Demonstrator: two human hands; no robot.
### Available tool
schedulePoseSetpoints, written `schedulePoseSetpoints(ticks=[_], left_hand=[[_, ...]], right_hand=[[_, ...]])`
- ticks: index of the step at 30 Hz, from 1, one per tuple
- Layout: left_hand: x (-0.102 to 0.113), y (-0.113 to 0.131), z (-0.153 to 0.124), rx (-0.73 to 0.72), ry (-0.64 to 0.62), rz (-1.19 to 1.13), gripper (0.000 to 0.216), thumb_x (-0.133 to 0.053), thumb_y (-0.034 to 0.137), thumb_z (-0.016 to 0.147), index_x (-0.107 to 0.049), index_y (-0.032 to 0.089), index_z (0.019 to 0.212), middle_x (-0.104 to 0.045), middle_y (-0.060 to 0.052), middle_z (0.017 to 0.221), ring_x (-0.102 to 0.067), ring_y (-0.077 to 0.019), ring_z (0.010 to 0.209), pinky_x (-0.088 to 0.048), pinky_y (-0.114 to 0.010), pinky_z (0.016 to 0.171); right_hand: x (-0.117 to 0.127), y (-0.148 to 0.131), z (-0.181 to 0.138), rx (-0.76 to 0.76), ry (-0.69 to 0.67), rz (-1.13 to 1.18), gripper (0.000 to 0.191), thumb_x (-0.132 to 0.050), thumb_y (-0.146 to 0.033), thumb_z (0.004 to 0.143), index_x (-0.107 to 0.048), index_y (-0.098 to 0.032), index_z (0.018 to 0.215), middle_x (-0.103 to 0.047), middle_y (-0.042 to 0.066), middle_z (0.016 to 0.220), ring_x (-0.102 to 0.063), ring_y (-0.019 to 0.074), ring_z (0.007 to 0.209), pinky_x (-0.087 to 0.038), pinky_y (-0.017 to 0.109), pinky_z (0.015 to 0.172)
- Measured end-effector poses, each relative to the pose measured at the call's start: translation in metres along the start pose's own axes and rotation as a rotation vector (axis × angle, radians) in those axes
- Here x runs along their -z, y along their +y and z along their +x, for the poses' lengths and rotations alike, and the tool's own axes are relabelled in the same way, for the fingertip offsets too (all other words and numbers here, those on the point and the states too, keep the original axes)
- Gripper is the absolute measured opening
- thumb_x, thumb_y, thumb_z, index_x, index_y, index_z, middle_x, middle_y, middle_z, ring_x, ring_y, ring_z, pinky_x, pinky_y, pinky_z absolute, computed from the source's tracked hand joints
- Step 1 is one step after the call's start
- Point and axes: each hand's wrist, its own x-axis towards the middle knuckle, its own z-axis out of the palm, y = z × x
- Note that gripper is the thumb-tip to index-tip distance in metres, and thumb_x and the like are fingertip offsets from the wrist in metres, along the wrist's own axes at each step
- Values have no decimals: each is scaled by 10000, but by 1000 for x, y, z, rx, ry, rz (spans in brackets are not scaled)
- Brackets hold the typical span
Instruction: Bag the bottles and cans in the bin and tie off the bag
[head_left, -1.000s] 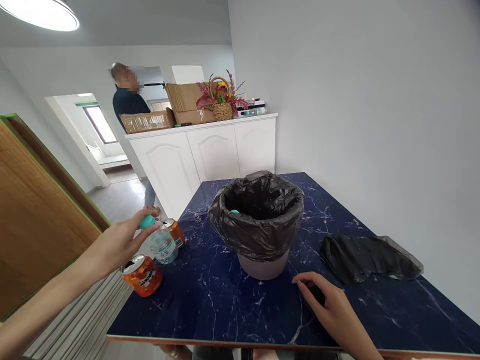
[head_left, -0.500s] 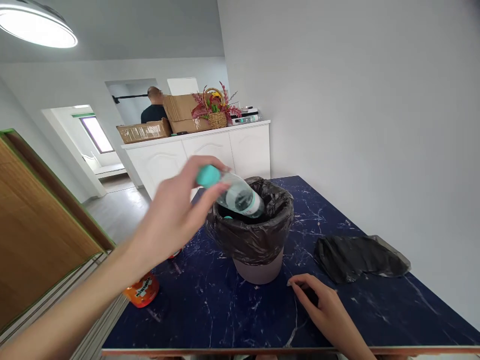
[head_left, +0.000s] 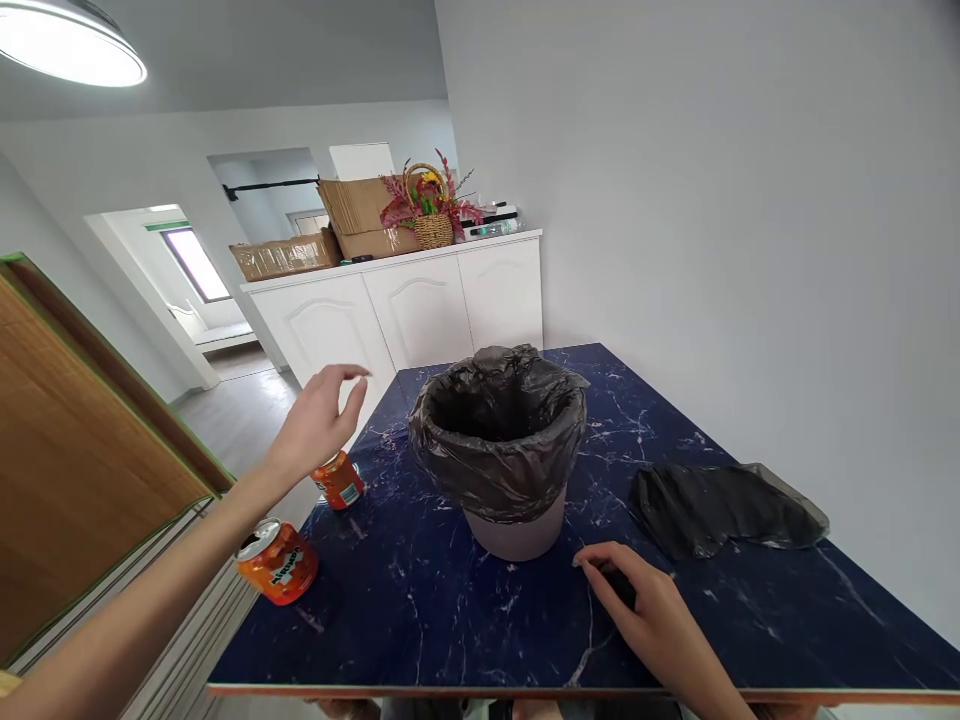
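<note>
The left hand (head_left: 319,415) hangs bare, thumb and fingers apart, just above an orange-and-red aluminium soda can (head_left: 341,482) at left of centre in the frame. A matching orange Mirinda can (head_left: 279,567) stands upright at lower left, its top apparently opened. Both look light, thin-walled, smooth and easily dented; a gentle hold around the middle of the side should suit. The right hand (head_left: 649,615) rests curled on the dark-blue marbled table (head_left: 510,640) at lower right, fingertips close together; whether they pinch anything cannot be told. Half a second earlier, the left hand held a clear plastic bottle with a teal cap over the pale bin lined with a black plastic bag (head_left: 517,540), at centre; now the bottle is out of sight, and the background figure is gone.
</note>
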Motion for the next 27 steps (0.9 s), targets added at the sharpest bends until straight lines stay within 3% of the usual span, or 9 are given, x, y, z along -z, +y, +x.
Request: schedulePoseSetpoints(ticks=[2, 5, 9, 12, 15, 18, 20, 23, 27], left_hand=[[-17, -42, 0, 86, -168, 133, 644, -367, 625, 1009, -593, 145, 1372, -644, -215, 1457, -601, -378, 1374, -461, -530, 1164], [-40, -83, -6, 187, -302, 183, 842, -514, 783, 833, -655, 102, 1306, -711, -279, 1299, -683, -483, 1224, -531, -594, 1026], [-59, -101, -22, 205, -436, 156, 782, -638, 750, 716, -713, 160, 1223, -784, -203, 1108, -769, -412, 1027, -594, -467, 867], [-58, -97, -29, 173, -430, 121, 710, -657, 670, 757, -693, 190, 1278, -762, -188, 1220, -768, -369, 1024, -598, -424, 830], [-37, -75, -25, 165, -273, 113, 750, -520, 685, 921, -555, 173, 1467, -628, -226, 1452, -744, -362, 1061, -596, -457, 826], [-2, -33, -15, 136, 180, 13, 758, -539, 725, 974, -507, 180, 1500, -647, -187, 1389, -719, -342, 1055, -588, -481, 878], [21, 2, -9, 73, 357, -136, 664, -625, 677, 966, -549, 224, 1447, -685, -123, 1346, -714, -288, 1002, -591, -449, 879], [38, 51, -7, -36, 316, -371, 594, -700, 620, 943, -572, 255, 1394, -699, -94, 1340, -727, -240, 944, -603, -396, 811], [22, 94, -8, -189, 63, -500, 561, -708, 566, 959, -578, 238, 1396, -710, -116, 1362, -729, -286, 1115, -610, -442, 922]], right_hand=[[-1, 1, 0, 0, -2, -4, 329, -515, -548, 1100, -728, -310, 1179, -764, 74, 1081, -760, 241, 955, -581, 292, 683], [-1, 1, 0, 1, 7, -11, 325, -512, -551, 1099, -725, -312, 1161, -765, 67, 1079, -762, 237, 953, -579, 285, 670], [0, -4, 1, 11, 23, -5, 316, -520, -551, 1093, -719, -308, 1136, -763, 60, 1057, -760, 224, 921, -596, 287, 706], [1, -5, 1, -11, 9, -4, 337, -512, -572, 1089, -720, -311, 1136, -759, 63, 1028, -752, 214, 851, -564, 267, 601], [1, -5, 1, -31, -2, -9, 349, -517, -592, 1081, -724, -317, 1135, -760, 63, 1026, -751, 211, 826, -558, 263, 582], [1, -4, 0, -33, 0, -22, 346, -520, -591, 1079, -728, -323, 1145, -765, 63, 1037, -759, 221, 850, -549, 263, 568], [1, -4, 0, -29, 3, -28, 338, -521, -581, 1083, -731, -324, 1148, -768, 60, 1039, -763, 223, 867, -555, 264, 586], [2, -5, 0, -16, 10, -27, 332, -526, -568, 1086, -733, -315, 1146, -773, 60, 1034, -766, 224, 880, -571, 268, 622], [2, -7, 1, 8, 25, -39, 330, -539, -565, 1081, -732, -299, 1112, -779, 59, 1023, -768, 223, 882, -578, 273, 656]])
